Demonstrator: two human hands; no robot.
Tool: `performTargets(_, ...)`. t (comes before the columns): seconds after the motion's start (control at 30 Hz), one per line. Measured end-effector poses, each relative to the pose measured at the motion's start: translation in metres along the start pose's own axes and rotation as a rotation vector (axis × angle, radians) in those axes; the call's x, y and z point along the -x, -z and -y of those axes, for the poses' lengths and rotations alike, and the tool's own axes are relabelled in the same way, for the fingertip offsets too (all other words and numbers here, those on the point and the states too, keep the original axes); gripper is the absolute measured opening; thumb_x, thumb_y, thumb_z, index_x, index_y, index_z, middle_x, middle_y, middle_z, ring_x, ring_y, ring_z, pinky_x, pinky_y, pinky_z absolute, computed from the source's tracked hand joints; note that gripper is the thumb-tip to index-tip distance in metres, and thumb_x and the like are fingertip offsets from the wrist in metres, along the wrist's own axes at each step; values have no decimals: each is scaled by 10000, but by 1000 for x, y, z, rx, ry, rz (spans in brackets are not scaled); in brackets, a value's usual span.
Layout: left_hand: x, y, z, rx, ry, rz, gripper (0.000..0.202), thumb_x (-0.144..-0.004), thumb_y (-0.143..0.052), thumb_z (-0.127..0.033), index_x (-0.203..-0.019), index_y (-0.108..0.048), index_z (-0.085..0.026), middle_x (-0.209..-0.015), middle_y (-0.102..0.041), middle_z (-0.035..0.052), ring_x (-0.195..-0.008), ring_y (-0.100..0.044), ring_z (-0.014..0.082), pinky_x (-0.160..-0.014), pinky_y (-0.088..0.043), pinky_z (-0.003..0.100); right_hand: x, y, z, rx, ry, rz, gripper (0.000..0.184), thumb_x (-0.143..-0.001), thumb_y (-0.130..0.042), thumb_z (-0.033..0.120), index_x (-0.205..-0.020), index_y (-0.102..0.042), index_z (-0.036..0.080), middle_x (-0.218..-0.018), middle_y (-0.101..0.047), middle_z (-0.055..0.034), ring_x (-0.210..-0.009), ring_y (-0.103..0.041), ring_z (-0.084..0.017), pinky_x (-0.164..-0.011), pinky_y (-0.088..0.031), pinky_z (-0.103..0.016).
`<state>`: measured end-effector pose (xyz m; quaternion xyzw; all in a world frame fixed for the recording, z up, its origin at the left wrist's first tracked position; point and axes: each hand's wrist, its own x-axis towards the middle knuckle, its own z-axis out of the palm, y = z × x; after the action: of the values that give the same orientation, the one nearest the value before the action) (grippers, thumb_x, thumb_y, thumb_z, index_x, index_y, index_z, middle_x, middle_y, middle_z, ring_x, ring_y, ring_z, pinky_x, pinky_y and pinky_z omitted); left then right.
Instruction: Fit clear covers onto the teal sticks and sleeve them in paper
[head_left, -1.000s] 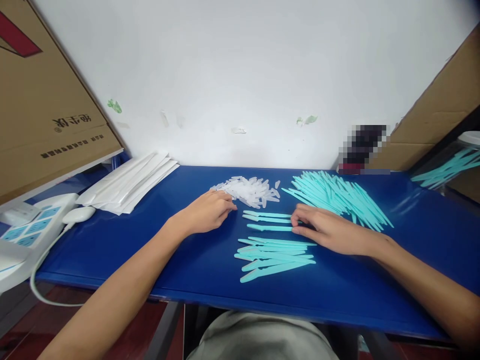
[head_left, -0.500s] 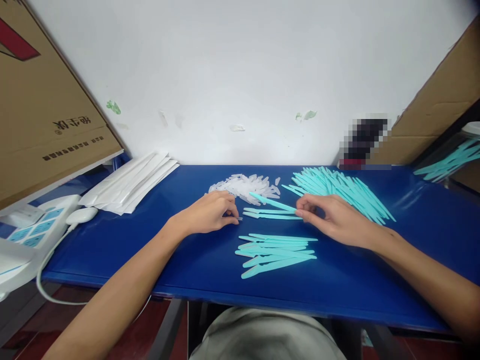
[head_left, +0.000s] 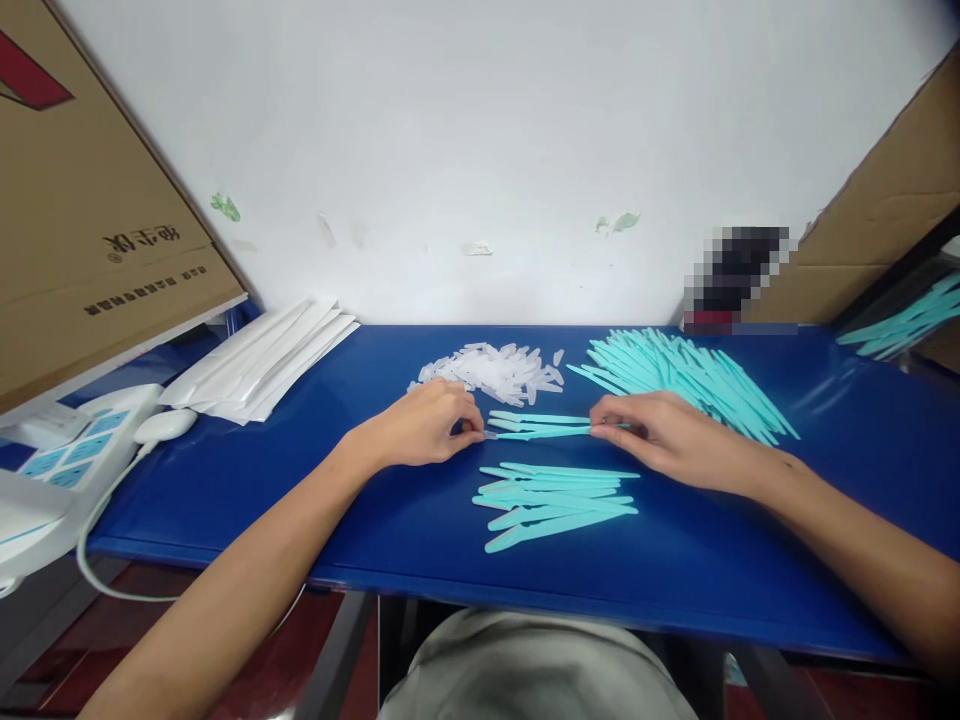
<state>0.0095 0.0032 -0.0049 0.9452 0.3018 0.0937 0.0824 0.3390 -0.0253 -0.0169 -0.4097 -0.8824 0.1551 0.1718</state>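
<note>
My right hand (head_left: 634, 430) pinches the handle end of a turquoise eyebrow razor (head_left: 544, 433), its blade end pointing left. Between the thumb and finger of my left hand (head_left: 439, 425) is a small clear blade cap (head_left: 490, 435), which meets the tip of that razor. Whether the tip is inside the cap I cannot tell. Just behind the held razor lie a few more razors (head_left: 517, 416), partly hidden by my right fingers. Closer to me, several razors (head_left: 555, 500) rest in a loose row. A heap of translucent caps (head_left: 502, 370) sits beyond my left hand.
A large pile of turquoise razors (head_left: 682, 380) lies at the back right of the blue table (head_left: 240, 480). White paper sleeves (head_left: 259, 360), a power strip (head_left: 90, 450) and a white charger with cable (head_left: 165, 427) are at the left. Cardboard (head_left: 97, 200) leans there; a white wall stands behind.
The razor in my right hand has swung down and toward me at its blade end. It now lines up with the cap in my left hand and meets it.
</note>
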Motion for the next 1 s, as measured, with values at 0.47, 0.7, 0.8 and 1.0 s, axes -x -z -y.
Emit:
performTargets(0.47, 3, 7, 8, -345, 71, -34, 244, -1018, -535, -303, -1033, -748, -185, -969, -710, 80, -891, -633, 233, -814, -415, 352, -4, -12, -3, 181, 67, -100, 328, -1023, -469, 419, -1026, -722, 211, -1015, -688, -86, -802, -644, -193, -673, -435, -315)
performTargets(0.7, 17, 28, 22, -303, 252, 30, 211, -946, -606, -317, -938, -789, -211, -936, -719, 70, -903, -630, 243, -803, -419, 362, 1, -11, 11, 138, -7, -21, 407, -974, -516, 572, -917, -743, 240, -533, -496, -3, -671, -532, -210, -666, -397, -332)
performTargets(0.8, 14, 24, 20, -275, 232, 54, 247, -954, -622, -370, -905, -796, -201, -922, -725, 82, -914, -632, 252, -795, -422, 361, 3, -11, 16, 77, -14, 94, 405, -943, -554, 595, -951, -753, 241, -573, -517, -15, -694, -543, -210, -586, -380, -296)
performTargets(1.0, 12, 16, 18, -138, 118, 62, 207, -963, -643, -356, -942, -801, -225, -864, -708, 61, -875, -634, 226, -773, -418, 330, 0, -10, 17, -27, 17, 177, 349, -958, -557, 503, -909, -753, 219, -648, -523, -3, -555, -445, -136, -532, -344, -289)
